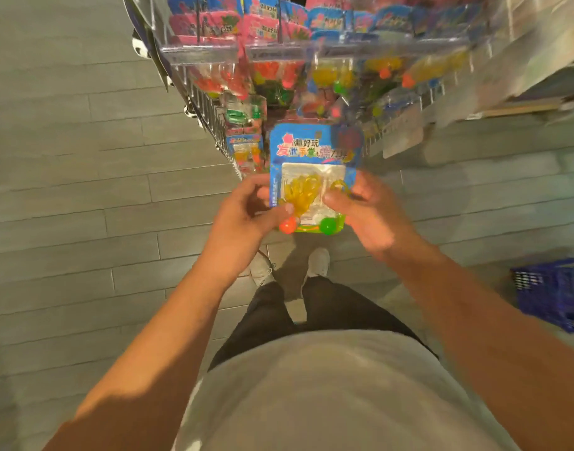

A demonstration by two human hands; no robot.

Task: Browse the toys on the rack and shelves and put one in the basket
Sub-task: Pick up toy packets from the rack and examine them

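I hold a blue carded toy pack (313, 148) in front of me, face up, with a yellow sticky-hand toy in its clear blister and an orange and a green ball at its lower edge. My left hand (246, 213) grips its left side, thumb on the blister. My right hand (367, 209) grips its right side, thumb also on the blister. The wire toy rack (210, 105) stands just beyond, hung with similar pink and blue packs. A blue plastic basket (558, 294) sits on the floor at the far right, partly cut off by the frame edge.
A clear plastic rail (311, 50) crosses the rack's top tier. Shelves (539, 76) with blurred goods run along the upper right. Grey plank flooring (67, 190) spreads to the left. My white shoes (318, 262) stand below the pack.
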